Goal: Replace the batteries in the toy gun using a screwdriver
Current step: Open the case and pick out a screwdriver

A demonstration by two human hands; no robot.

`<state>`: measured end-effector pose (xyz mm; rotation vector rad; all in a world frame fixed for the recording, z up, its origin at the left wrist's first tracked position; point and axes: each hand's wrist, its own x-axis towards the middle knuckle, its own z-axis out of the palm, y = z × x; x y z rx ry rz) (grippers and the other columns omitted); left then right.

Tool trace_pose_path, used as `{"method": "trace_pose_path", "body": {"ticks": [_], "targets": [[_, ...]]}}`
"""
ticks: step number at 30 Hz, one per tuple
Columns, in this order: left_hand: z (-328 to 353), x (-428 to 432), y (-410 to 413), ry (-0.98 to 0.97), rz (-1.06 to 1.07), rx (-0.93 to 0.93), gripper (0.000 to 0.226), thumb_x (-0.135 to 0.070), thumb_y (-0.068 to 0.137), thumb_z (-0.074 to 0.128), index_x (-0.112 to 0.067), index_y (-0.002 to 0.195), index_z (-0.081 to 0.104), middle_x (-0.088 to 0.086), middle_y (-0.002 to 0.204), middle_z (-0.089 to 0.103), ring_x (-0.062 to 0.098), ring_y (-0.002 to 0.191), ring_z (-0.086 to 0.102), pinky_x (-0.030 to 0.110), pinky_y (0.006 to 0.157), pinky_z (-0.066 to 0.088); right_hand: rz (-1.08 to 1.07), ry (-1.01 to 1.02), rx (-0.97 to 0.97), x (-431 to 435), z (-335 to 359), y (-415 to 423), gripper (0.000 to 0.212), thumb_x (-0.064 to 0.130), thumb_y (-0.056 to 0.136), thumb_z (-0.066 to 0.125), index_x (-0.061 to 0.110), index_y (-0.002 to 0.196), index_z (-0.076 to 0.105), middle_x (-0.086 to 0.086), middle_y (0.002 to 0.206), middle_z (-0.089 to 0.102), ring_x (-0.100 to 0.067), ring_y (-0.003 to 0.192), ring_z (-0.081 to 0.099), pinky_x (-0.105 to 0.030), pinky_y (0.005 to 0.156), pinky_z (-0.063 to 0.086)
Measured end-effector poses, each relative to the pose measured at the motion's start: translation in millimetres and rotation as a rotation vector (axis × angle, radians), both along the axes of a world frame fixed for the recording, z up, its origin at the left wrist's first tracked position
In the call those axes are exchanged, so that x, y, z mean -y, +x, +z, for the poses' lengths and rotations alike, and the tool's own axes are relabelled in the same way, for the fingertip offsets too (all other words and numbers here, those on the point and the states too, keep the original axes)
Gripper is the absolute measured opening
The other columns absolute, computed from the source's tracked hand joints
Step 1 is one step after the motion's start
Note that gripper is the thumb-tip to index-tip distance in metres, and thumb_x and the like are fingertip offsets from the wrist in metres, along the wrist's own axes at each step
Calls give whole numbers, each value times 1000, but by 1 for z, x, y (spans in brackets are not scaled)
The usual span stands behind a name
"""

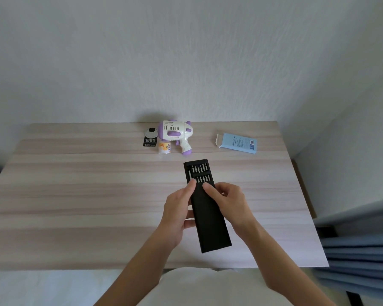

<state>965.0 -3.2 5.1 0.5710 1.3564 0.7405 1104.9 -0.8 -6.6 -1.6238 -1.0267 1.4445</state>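
Note:
A white and purple toy gun (177,134) lies on its side at the far edge of the wooden table (86,184). Nearer to me, a long black screwdriver kit case (210,224) has its inner tray slid partly out at the far end, showing two rows of metal bits (201,173) and a screwdriver handle along the left side. My left hand (178,214) grips the case's left edge. My right hand (228,203) holds the right edge, its forefinger resting on the sleeve's top near the bits.
A small bottle with an orange label (164,148) stands in front of the gun. A black card with a round disc (150,138) lies left of it. A light blue box (238,143), flap open, lies at the far right. The wall runs behind the table.

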Motion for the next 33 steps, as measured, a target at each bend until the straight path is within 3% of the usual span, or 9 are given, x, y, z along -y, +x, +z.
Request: {"method": "trace_pose_path", "body": {"ticks": [3, 6, 10, 13, 17, 21, 23, 29, 33], "targets": [[0, 1, -1, 2, -18, -17, 36, -47, 97, 57, -16, 104, 73, 7, 96, 77, 27, 85, 76, 42, 75, 62, 18, 1, -27, 3, 0, 0, 23, 32, 93, 68, 9, 92, 72, -1, 81, 76, -13, 75, 74, -23, 63, 58], [-2, 3, -4, 43, -36, -5, 32, -36, 98, 58, -8, 105, 73, 11, 96, 77, 31, 86, 76, 42, 74, 62, 44, -3, -98, 4, 1, 5, 19, 24, 94, 67, 6, 97, 72, -7, 87, 76, -23, 82, 75, -36, 75, 62], [-5, 6, -8, 67, -26, 28, 22, -23, 97, 62, -6, 109, 71, 14, 101, 76, 33, 90, 75, 45, 78, 61, 91, 10, -168, 6, 2, 9, 13, 15, 93, 67, 10, 103, 74, -8, 93, 76, -26, 89, 74, -39, 79, 62], [-6, 9, -11, 42, 13, 81, 20, -18, 97, 62, -5, 110, 70, 16, 105, 75, 35, 94, 74, 47, 83, 60, 105, 0, -122, 6, 1, 7, 13, 22, 91, 70, 18, 102, 75, -3, 94, 74, -24, 90, 73, -43, 82, 61], [-5, 9, -17, 18, 79, 142, 19, -17, 98, 61, -8, 111, 70, 14, 107, 75, 34, 95, 74, 48, 85, 59, 104, -12, 32, 5, -2, 2, 25, 40, 87, 73, 15, 93, 72, -5, 90, 72, -21, 81, 74, -46, 79, 62], [-5, 12, -15, 5, 114, 117, 21, -25, 96, 64, -10, 110, 70, 12, 102, 77, 33, 91, 75, 46, 82, 61, 137, 21, 52, 8, -3, 0, 19, 32, 88, 74, 14, 91, 72, -7, 86, 72, -23, 78, 73, -47, 77, 62], [-7, 15, -15, 29, 121, 120, 23, -20, 95, 65, -7, 113, 69, 13, 103, 76, 33, 93, 74, 44, 80, 61, 164, 27, 41, 9, -3, 3, 13, 27, 88, 74, 15, 92, 73, -6, 85, 73, -24, 79, 74, -48, 77, 61], [-13, 22, -23, 68, 161, 144, 24, -9, 94, 63, -1, 116, 66, 16, 106, 75, 34, 97, 73, 43, 84, 60, 290, 0, 24, 7, -2, 6, 14, 24, 87, 75, 22, 101, 74, -1, 93, 73, -23, 85, 73, -43, 82, 61], [-14, 23, -34, 68, 299, 225, 22, -8, 95, 60, -4, 117, 63, 16, 108, 75, 32, 101, 72, 46, 89, 56, 424, -118, 133, 8, -2, 11, 22, 41, 86, 74, 27, 102, 68, 3, 94, 73, -12, 81, 73, -23, 69, 55]]}}
